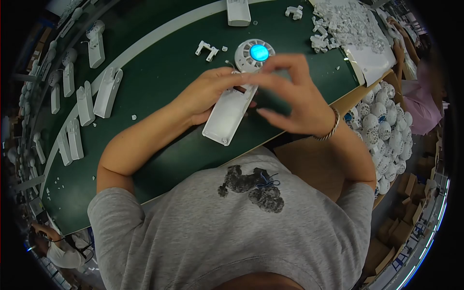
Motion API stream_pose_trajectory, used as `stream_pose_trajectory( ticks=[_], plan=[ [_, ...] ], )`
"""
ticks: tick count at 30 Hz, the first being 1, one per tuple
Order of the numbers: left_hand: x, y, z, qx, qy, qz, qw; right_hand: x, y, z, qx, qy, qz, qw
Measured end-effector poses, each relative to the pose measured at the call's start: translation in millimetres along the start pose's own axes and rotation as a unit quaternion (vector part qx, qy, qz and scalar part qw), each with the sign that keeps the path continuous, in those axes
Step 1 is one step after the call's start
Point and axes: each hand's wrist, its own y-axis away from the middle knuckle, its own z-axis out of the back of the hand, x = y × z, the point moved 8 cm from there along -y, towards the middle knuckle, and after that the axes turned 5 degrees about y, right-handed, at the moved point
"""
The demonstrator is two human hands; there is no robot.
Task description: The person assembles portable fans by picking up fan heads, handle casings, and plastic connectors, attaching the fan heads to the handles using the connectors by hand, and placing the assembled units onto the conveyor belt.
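Observation:
A white handheld fan (225,116) is tilted over the near part of the green table. Its open handle shell points toward me, and its round head (244,57) with a shiny blue centre is at the far end. My left hand (217,89) is closed around the fan's neck, thumb on top. Over the neck's right side hovers my right hand (299,99), blurred, its thumb well apart from the other fingers. Its forefinger tip is close to my left thumb; whether they touch I cannot tell. A thin wire end (230,62) shows beside the head.
White bracket pieces (207,50) lie beyond the fan, near another white shell (239,13). A heap of small white parts (345,26) sits at the far right. Fan heads fill a cardboard box (382,130) on my right. Handle shells (107,92) line the left; co-workers are at both sides.

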Motion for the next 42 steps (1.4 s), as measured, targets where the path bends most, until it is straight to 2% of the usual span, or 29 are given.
stream_pose_trajectory(
  ticks=[2,3,6,7,10,12,13,14,15,16,19,21,22,23,24,25,28,31,34,36,38,40,42],
  plan=[
    [1.1,-3.7,8.4,-0.024,0.006,-0.002,1.000,19.3,1.6,-24.5,0.109,0.071,0.022,0.991],
    [-0.1,-5.4,9.8,-0.034,0.007,-0.002,0.999,22.0,4.2,-33.6,0.078,0.119,0.036,0.989],
    [-2.0,-4.6,6.1,-0.034,0.004,-0.017,0.999,21.4,9.7,-40.0,0.089,0.146,0.092,0.981],
    [-1.6,-3.9,5.9,-0.032,0.003,-0.012,0.999,19.4,9.2,-36.8,0.092,0.118,0.083,0.985],
    [-0.2,-6.1,5.8,-0.009,-0.034,0.014,0.999,3.1,11.4,-20.8,-0.011,-0.003,-0.001,1.000],
    [-4.1,-1.4,-0.5,0.006,-0.037,0.027,0.999,-22.6,10.0,-3.7,-0.099,-0.048,-0.119,0.987],
    [-5.2,-1.6,-1.0,0.006,-0.031,0.029,0.999,-35.3,14.0,-1.0,-0.090,-0.047,-0.177,0.979],
    [-5.3,-1.9,-0.7,0.006,-0.024,0.031,0.999,-51.6,21.5,-8.6,-0.082,-0.112,-0.254,0.957],
    [-7.0,-3.4,-0.3,0.005,-0.009,0.025,1.000,-67.7,29.5,-17.8,-0.071,-0.173,-0.328,0.926],
    [-3.8,-8.9,-0.6,-0.002,0.004,0.038,0.999,-87.9,42.0,-34.5,-0.063,-0.295,-0.381,0.874],
    [-3.7,-9.4,4.1,-0.011,0.034,0.048,0.998,-94.7,38.8,-43.8,0.028,-0.388,-0.407,0.827],
    [-3.9,-9.8,9.4,-0.023,0.048,0.046,0.997,-105.0,38.6,-25.1,-0.038,-0.427,-0.365,0.827],
    [-3.1,-11.4,12.0,-0.024,0.062,0.052,0.996,-124.1,42.4,-5.4,-0.079,-0.272,-0.331,0.900],
    [0.0,-17.8,13.1,-0.029,0.078,0.062,0.995,-140.7,49.2,19.0,-0.103,-0.105,-0.299,0.943],
    [1.7,-18.8,15.1,-0.031,0.093,0.069,0.993,-146.7,51.4,40.9,-0.124,0.070,-0.254,0.957],
    [3.2,-19.3,15.2,-0.029,0.105,0.075,0.991,-159.5,55.9,47.8,-0.099,0.152,-0.254,0.950],
    [2.8,-21.5,12.5,-0.023,0.108,0.077,0.991,-189.5,73.7,38.0,-0.032,0.276,-0.267,0.923],
    [-9.4,-20.7,6.0,-0.026,0.018,0.038,0.999,-181.9,72.4,35.3,-0.086,0.303,-0.203,0.927],
    [-29.2,-25.2,-2.8,-0.036,-0.111,0.001,0.993,-150.5,48.1,47.2,-0.150,0.193,-0.158,0.957],
    [-38.0,-31.4,-11.5,-0.022,-0.151,-0.004,0.988,-147.4,35.5,40.7,-0.116,0.002,-0.225,0.967],
    [-33.4,-36.5,-20.6,0.004,-0.049,0.044,0.998,-145.3,29.8,28.0,-0.095,-0.163,-0.259,0.947],
    [-27.7,-38.5,-23.1,0.018,0.048,0.083,0.995,-122.3,21.4,35.9,-0.129,-0.184,-0.223,0.949],
    [-34.1,-37.2,-24.8,-0.013,-0.025,0.050,0.998,-97.3,17.3,48.5,-0.118,-0.085,-0.136,0.980]
  ],
)
